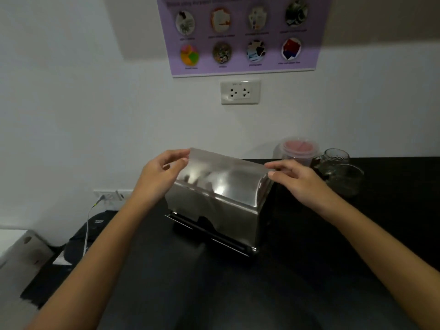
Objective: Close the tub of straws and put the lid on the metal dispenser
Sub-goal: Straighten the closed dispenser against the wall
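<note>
The metal dispenser [209, 210] stands on the black counter [238, 294], slightly right of centre. Its curved shiny lid [223, 179] rests on top of the body. My left hand [162, 172] pinches the lid's left end with thumb and fingers. At the lid's right end, the fingertips of my right hand [295, 177] hold the edge. Behind the dispenser to the right, against the wall, stands the round clear tub [297, 148] with pinkish contents. A clear cover seems to sit on it, and its lower part is hidden behind my right hand.
Two glass jars [340, 170] stand just right of the tub. A white wall with a socket [240, 92] and a purple poster [240, 34] backs the counter. Off the counter's left edge are a white cable [87, 225], a dark bag [95, 229] and a white box [21, 246].
</note>
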